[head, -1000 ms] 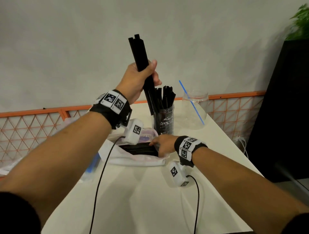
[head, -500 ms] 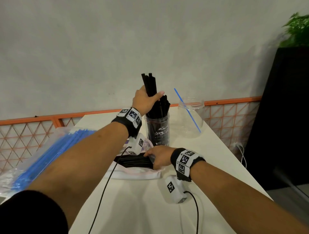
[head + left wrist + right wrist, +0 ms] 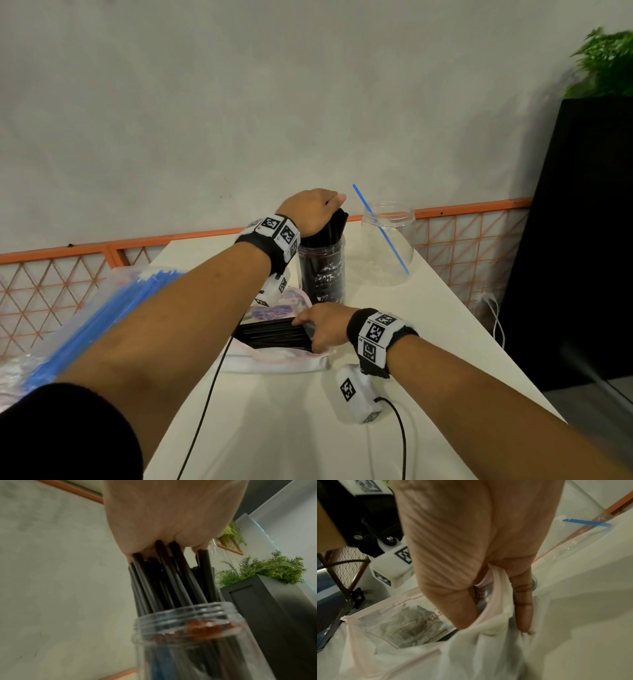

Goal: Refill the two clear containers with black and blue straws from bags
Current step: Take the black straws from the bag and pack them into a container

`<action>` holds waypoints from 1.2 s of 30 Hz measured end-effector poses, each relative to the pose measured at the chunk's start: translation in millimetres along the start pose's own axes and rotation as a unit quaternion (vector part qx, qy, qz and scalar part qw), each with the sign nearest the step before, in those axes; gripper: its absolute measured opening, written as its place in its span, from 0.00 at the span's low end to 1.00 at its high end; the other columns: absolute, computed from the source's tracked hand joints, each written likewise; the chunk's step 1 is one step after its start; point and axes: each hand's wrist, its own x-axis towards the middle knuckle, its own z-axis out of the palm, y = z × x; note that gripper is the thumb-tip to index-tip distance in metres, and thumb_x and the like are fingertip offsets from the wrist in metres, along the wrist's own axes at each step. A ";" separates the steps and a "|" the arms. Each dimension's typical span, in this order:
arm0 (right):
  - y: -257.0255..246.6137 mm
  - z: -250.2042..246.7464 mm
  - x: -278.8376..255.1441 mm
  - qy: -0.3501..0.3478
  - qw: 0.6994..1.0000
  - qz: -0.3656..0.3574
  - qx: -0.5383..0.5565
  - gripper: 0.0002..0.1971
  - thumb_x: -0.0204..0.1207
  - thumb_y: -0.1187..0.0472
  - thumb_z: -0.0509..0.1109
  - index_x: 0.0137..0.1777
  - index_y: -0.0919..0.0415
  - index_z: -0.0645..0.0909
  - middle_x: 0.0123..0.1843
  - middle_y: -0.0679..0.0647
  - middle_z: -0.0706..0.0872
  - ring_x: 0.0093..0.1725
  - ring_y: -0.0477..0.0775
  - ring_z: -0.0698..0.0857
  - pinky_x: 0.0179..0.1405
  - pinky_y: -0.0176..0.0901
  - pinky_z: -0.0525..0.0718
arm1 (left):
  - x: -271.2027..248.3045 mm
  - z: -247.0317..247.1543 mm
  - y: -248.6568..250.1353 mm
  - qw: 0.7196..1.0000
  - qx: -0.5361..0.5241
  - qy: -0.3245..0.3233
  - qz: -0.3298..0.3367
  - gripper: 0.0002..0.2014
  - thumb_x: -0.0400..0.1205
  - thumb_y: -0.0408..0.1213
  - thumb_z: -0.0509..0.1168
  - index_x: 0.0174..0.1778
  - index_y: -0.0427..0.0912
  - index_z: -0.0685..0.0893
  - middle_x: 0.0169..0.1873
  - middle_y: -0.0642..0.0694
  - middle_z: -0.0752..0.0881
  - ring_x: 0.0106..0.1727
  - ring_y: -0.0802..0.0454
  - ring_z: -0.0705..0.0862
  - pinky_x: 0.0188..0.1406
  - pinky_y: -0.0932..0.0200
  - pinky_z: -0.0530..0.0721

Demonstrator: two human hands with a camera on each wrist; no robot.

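On the white worktop (image 3: 291,428) stands the clear jar (image 3: 322,270) packed with black straws (image 3: 171,577), and everything else sits around it. The left hand (image 3: 310,212) rests on top of that jar, its palm pressed down on the straw tips; from the wrist camera the tips meet the palm, though whether the fingers curl round any of them is hard to make out, so I cannot tell if that grip is open or closed. Just to the right of the jar is the second clear container (image 3: 388,245), holding a single blue straw (image 3: 380,229) that leans up and to the left out of its mouth. In front of the jar, touching distance from its base, lies a white plastic bag (image 3: 274,359) with more black straws lying flat in its open mouth. The right hand (image 3: 325,327) has its grip closed on the bag's edge, thumb and fingers (image 3: 523,607) pinching the bunched plastic. Well to the left of the jar, a clear bag of blue straws (image 3: 85,329) lies along the worktop's edge.
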 end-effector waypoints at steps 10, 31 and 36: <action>2.1 0.8 -3.3 0.006 1.000 -0.008 0.021 0.34 0.72 0.67 0.69 0.80 0.50 0.70 0.72 0.50 0.79 0.65 0.52 0.80 0.51 0.33 0.74 | -54.1 -41.4 23.6 0.989 -0.113 0.087 0.024 0.06 0.77 0.42 0.67 0.35 0.48 0.85 0.30 0.53 0.86 0.36 0.51 0.86 0.37 0.56 0.84; -0.7 7.7 -5.3 0.077 0.997 -0.001 0.027 0.26 0.70 0.65 0.75 0.68 0.58 0.75 0.59 0.58 0.85 0.57 0.60 0.85 0.49 0.42 0.82 | -116.9 84.0 -44.5 0.957 0.088 -0.271 -0.061 0.13 0.85 0.34 0.61 0.62 0.37 0.84 0.59 0.40 0.86 0.62 0.43 0.84 0.62 0.54 0.79; 6.6 -0.5 -10.3 0.117 0.991 0.000 0.072 0.38 0.70 0.70 0.73 0.80 0.55 0.68 0.71 0.56 0.80 0.68 0.57 0.81 0.66 0.47 0.82 | -117.8 84.4 -56.0 0.957 0.100 -0.263 -0.064 0.15 0.81 0.41 0.68 0.61 0.38 0.84 0.57 0.41 0.87 0.58 0.42 0.84 0.53 0.56 0.79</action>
